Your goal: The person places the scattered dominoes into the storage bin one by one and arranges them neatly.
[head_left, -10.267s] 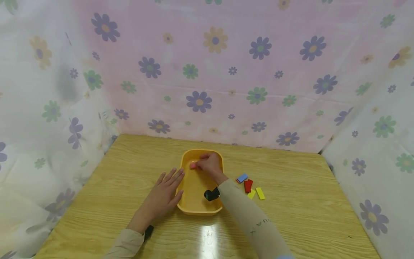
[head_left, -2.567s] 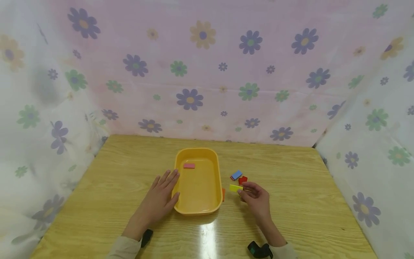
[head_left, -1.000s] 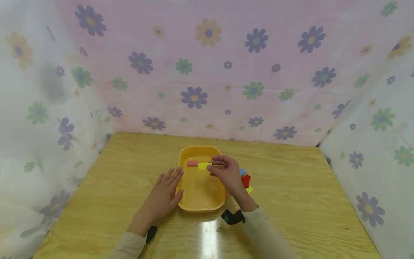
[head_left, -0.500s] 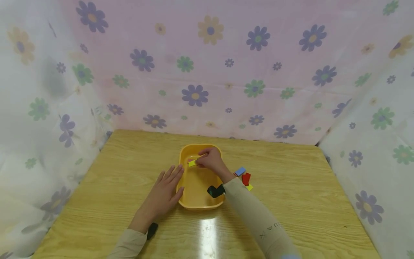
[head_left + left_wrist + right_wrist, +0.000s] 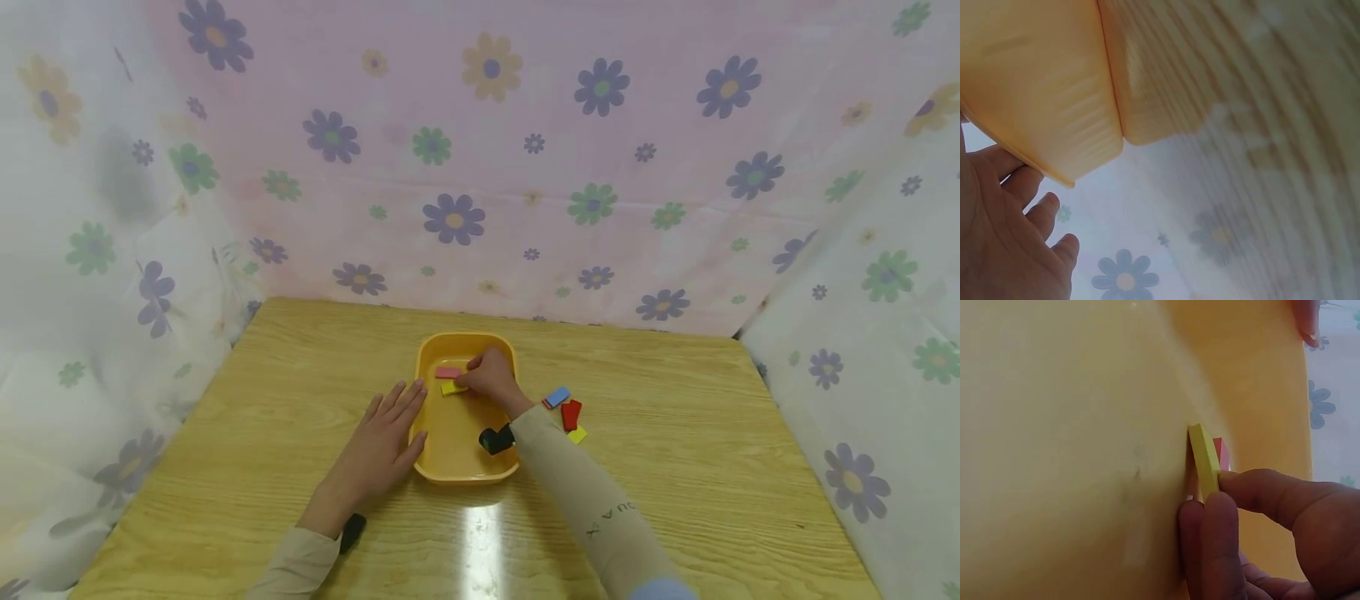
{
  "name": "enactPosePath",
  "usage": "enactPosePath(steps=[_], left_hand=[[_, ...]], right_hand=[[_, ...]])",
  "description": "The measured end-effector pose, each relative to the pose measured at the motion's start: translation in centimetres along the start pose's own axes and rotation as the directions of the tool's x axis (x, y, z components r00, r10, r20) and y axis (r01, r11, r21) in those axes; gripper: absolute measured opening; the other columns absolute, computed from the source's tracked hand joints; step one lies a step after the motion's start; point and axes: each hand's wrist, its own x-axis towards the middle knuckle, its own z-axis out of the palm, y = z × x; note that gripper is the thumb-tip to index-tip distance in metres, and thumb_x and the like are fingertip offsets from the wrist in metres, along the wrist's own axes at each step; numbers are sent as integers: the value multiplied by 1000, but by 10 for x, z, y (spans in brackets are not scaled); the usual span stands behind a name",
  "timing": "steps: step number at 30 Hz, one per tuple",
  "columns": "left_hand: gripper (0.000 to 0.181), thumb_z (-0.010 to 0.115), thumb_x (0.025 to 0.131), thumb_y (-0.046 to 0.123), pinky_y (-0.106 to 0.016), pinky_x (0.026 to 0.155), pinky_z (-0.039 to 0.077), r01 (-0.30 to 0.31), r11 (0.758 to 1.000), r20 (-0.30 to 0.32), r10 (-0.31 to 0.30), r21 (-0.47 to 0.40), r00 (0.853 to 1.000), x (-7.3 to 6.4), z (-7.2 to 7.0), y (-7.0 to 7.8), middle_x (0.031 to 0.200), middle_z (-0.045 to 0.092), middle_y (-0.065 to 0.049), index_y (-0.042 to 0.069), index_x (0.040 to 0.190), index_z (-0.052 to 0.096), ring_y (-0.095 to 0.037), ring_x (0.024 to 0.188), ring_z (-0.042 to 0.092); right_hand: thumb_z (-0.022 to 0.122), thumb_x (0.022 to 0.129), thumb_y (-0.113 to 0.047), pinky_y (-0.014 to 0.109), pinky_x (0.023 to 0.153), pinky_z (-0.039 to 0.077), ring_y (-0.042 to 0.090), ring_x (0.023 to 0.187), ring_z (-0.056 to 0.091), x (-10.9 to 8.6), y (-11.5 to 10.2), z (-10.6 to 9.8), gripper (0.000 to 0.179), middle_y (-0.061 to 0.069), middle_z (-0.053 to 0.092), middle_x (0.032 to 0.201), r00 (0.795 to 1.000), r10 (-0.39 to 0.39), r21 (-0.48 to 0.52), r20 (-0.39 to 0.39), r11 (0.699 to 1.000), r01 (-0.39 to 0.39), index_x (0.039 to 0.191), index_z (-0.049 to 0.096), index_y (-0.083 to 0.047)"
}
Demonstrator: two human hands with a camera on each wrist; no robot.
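Note:
A yellow plastic tray (image 5: 459,462) rests on the table. Inside it, toward the far left, a flat pink block (image 5: 449,372) lies on the tray floor. My right hand (image 5: 491,377) reaches into the tray and pinches a flat yellow block (image 5: 451,388) between thumb and fingertips, just on the near side of the pink one. In the right wrist view this yellow block (image 5: 1204,456) partly hides the pink block (image 5: 1222,453) behind it. My left hand (image 5: 377,450), fingers extended, rests against the tray's left rim; the left wrist view shows its fingers (image 5: 1041,215) touching the rim.
Right of the tray, a blue block (image 5: 557,397) overlaps a reddish one, beside red blocks (image 5: 572,414) and a yellow block (image 5: 577,435) partly hidden by my sleeve. Flowered curtains (image 5: 480,167) enclose the wooden table (image 5: 712,450) at the back and sides.
My right hand picked up the yellow block from the table and brought it left into the tray. Over the last half second it moved slightly nearer me, uncovering the pink block. My left hand stays put.

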Motion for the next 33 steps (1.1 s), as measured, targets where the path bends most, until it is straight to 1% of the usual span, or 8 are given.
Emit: enactPosePath(steps=[4,10,14,17,21,23,28,33], left_hand=[[63,55,103,31,-61,123,20,-4,1000,-2,4,2,1000,1,-1,-1,165,31,-9,4,157,37,-37,153,27],[62,56,103,29,-62,122,21,-7,1000,-3,7,4,1000,2,-2,0,165,32,-10,3,156,38,-38,153,28],[62,56,103,30,-62,122,21,-5,1000,-4,5,14,1000,2,-1,0,165,32,-10,3,156,39,-37,152,29],[62,55,103,31,-61,123,21,-5,1000,-1,5,20,1000,2,-1,-1,165,32,-9,3,156,39,-35,153,28],[62,55,103,31,-61,123,21,-2,1000,4,2,18,1000,1,-1,0,165,32,-9,3,156,39,-35,153,28],[62,55,103,31,-61,123,21,0,1000,2,0,19,1000,1,-1,0,165,33,-10,3,156,39,-35,153,28],[62,55,103,31,-61,123,21,0,1000,-2,0,23,1000,2,-1,1,165,33,-9,3,156,39,-35,153,28],[62,56,103,31,-62,122,22,-1,999,-2,1,33,1000,1,-2,2,164,35,-10,3,155,40,-35,152,30]], right_hand=[[85,80,-14,30,63,60,21,61,71,1,1,0,40,18,71,86,1000,-20,-9,-6,1000,20,108,66,8],[83,83,-16,30,64,59,18,59,68,5,4,4,41,14,70,78,1000,-13,-10,-8,1000,13,111,64,7],[82,84,-16,26,57,55,17,56,65,6,4,5,36,13,69,73,999,-32,-34,-14,999,31,105,65,8],[82,83,-16,24,55,51,14,55,61,7,5,6,34,12,67,72,998,-50,-63,-28,997,49,102,66,8],[81,84,-16,26,61,55,15,60,64,7,7,7,39,12,67,80,998,-56,-53,-15,997,55,109,61,6],[81,84,-15,28,63,57,17,60,66,8,8,8,39,14,69,81,997,-72,-58,-14,996,71,111,62,7],[80,84,-14,28,63,57,17,57,65,8,7,7,37,14,71,73,993,-117,-101,-35,988,113,108,65,9],[78,87,-14,26,61,54,15,57,63,7,8,9,36,11,68,70,994,-105,-89,-11,991,103,110,62,8]])
